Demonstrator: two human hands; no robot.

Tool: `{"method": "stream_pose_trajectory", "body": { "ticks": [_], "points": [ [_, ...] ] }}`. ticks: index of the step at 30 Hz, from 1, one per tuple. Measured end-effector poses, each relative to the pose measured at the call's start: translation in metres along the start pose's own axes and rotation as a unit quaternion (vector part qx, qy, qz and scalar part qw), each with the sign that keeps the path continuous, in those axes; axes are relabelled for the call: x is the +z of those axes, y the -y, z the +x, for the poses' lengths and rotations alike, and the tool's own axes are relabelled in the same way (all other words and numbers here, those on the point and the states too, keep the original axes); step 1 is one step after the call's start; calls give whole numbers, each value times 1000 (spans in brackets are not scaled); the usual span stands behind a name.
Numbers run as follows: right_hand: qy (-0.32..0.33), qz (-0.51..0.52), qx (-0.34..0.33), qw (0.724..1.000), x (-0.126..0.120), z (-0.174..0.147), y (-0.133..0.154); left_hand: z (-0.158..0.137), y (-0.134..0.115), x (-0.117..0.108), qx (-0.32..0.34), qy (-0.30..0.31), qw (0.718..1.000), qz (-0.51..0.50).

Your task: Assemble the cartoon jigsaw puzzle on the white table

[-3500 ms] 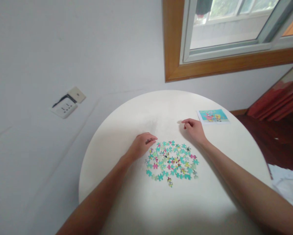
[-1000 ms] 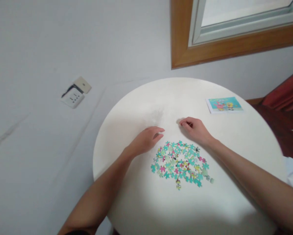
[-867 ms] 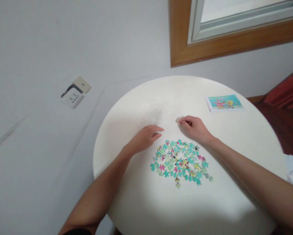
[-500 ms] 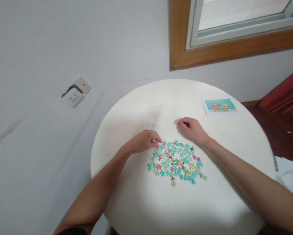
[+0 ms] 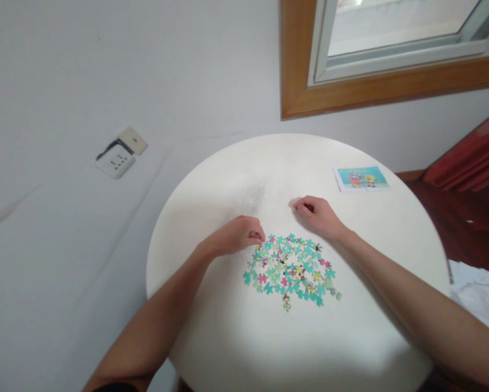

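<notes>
Many jigsaw puzzle pieces, mostly turquoise with some pink and yellow, lie loose and spread on a round white table. My left hand is at the upper left edge of the spread, its fingertips pressed together by a yellowish piece. Whether a piece is pinched in them is hidden. Beyond the upper right of the pieces, my right hand rests on the tabletop with its fingers curled in, and nothing shows in it.
A picture card with two cartoon figures on turquoise lies at the table's far right. Behind the table are a wall with a socket and a wood-framed window. A red curtain and white cloth are at right.
The thumb and fingers of my left hand have closed together at the edge of the pieces. My right hand keeps its place on the table. The whole view has shifted slightly.
</notes>
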State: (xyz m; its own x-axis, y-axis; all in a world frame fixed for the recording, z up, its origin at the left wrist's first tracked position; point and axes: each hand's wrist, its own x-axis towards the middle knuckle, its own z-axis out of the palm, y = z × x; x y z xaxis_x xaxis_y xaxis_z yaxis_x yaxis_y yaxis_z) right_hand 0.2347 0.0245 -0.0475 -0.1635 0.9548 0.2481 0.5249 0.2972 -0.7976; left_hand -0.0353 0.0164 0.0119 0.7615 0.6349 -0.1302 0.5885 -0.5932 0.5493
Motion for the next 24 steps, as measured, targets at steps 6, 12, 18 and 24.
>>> {"method": "stream_pose_trajectory", "body": {
  "ticks": [6, 12, 18, 24],
  "points": [
    [3, -11, -4, 1000, -1, 1, -1, 0, -1, 0, -5, -60, 997, 39],
    [4, 5, 7, 1000, -1, 1, 0, 6, 5, 6, -17, -126, 992, 13],
    [6, 0, 8, 1000, -1, 0, 0, 8, 11, 7, -14, -116, 993, 1],
    [7, -5, 4, 1000, -2, 0, -1, 6, 7, 7, -9, -98, 995, -7]
  ]
}}
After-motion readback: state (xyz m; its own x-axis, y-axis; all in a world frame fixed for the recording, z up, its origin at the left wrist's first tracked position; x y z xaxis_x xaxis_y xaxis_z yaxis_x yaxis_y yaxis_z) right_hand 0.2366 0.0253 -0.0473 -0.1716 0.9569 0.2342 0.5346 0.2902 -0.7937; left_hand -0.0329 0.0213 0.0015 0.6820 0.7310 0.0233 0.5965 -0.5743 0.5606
